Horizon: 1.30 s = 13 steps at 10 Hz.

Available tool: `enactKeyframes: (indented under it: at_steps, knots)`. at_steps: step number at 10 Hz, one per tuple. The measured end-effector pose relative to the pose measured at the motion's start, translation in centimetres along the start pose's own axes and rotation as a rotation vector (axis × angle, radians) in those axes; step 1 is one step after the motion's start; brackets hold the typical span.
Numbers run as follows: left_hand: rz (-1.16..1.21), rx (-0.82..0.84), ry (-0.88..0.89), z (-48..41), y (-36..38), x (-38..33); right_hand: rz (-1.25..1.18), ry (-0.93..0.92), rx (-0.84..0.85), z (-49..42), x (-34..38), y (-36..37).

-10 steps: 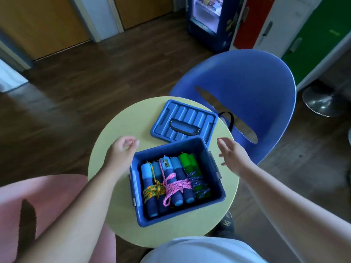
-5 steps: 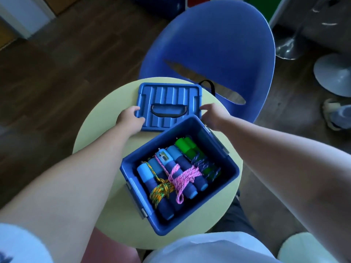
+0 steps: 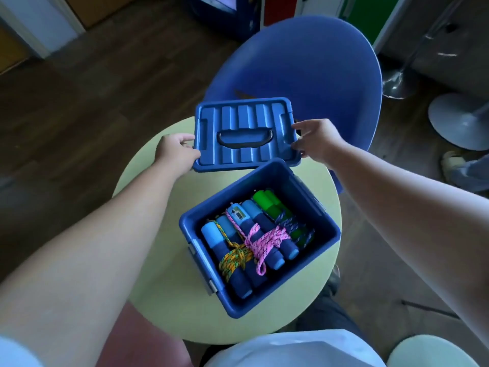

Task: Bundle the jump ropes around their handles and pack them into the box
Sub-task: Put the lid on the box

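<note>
An open blue box (image 3: 315,197) stands on a round pale-green table (image 3: 158,250). Inside lie three bundled jump ropes: one with a yellow rope (image 3: 234,258), one with a pink rope (image 3: 267,238), and one with green handles (image 3: 267,201) wound in dark rope. The ribbed blue lid (image 3: 244,133), with a black handle, is held raised just beyond the box. My left hand (image 3: 176,152) grips its left edge and my right hand (image 3: 316,140) grips its right edge.
A blue chair (image 3: 312,62) stands right behind the table. A pink seat (image 3: 137,337) is at the near left and a pale stool (image 3: 434,352) at the near right. White pedestal bases (image 3: 460,120) and someone's shoe (image 3: 452,160) are on the wooden floor at right.
Both hands went from beside the box to the lid's two edges, took hold of it and lifted it off the table. The camera tilted down and closer.
</note>
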State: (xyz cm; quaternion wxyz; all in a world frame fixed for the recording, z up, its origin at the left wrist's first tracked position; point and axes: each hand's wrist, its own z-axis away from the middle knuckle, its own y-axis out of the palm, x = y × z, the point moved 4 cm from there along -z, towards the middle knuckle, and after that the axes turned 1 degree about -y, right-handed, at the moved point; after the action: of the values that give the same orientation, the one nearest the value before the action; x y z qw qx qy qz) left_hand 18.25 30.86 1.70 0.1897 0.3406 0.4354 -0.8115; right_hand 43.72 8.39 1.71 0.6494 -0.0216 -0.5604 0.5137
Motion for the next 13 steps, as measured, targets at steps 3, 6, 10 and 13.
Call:
enactKeyframes:
  at_steps: [3,6,10,13]
  knots:
    - [0.162,-0.045,-0.134,4.5,2.6,2.4,-0.035,-0.068,0.326,4.5,1.6,2.4]
    - [0.603,-0.073,-0.382,6.7,2.9,2.7,-0.081,0.044,0.404,3.9,0.7,3.0]
    - [0.553,0.021,-0.376,3.2,1.9,1.1,0.629,-0.159,0.251,-0.9,-0.6,4.2]
    - [0.569,0.059,-0.34,2.0,0.5,0.2,-0.1,0.054,0.072,-3.7,-0.1,2.6]
